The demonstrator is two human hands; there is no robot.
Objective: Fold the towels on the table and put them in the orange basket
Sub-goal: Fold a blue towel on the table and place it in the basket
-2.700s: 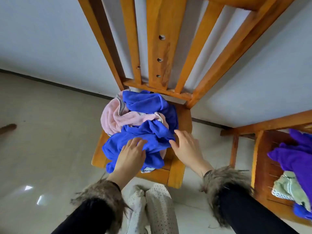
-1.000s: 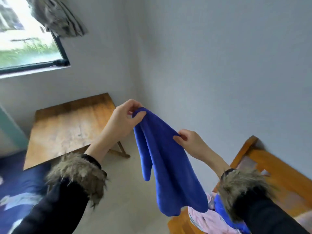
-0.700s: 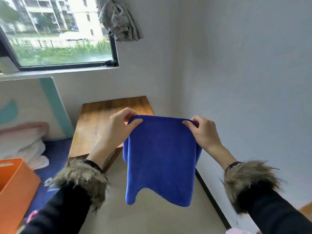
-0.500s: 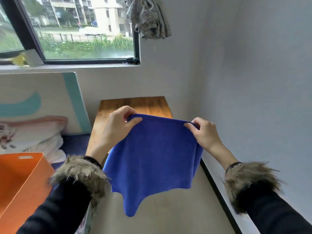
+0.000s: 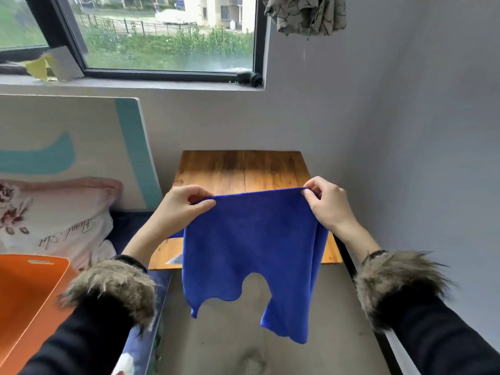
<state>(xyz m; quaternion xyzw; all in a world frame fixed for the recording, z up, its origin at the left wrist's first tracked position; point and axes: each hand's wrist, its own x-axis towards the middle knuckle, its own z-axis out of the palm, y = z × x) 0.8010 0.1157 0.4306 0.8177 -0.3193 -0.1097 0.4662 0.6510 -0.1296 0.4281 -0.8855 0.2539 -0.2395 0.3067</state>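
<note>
Both top corners of the blue towel (image 5: 251,247) are pinched, left hand (image 5: 180,205) at 9 o'clock, right hand (image 5: 326,205) at 3, cloth hung above the table (image 5: 243,169). Step judged: spreading before folding. Next, laying flat is required; orange basket (image 5: 24,290) waits at 8 o'clock.

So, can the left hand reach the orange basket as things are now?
Probably yes: the orange basket is close beside the left arm with nothing between, but the left hand is pinching the blue towel.
</note>
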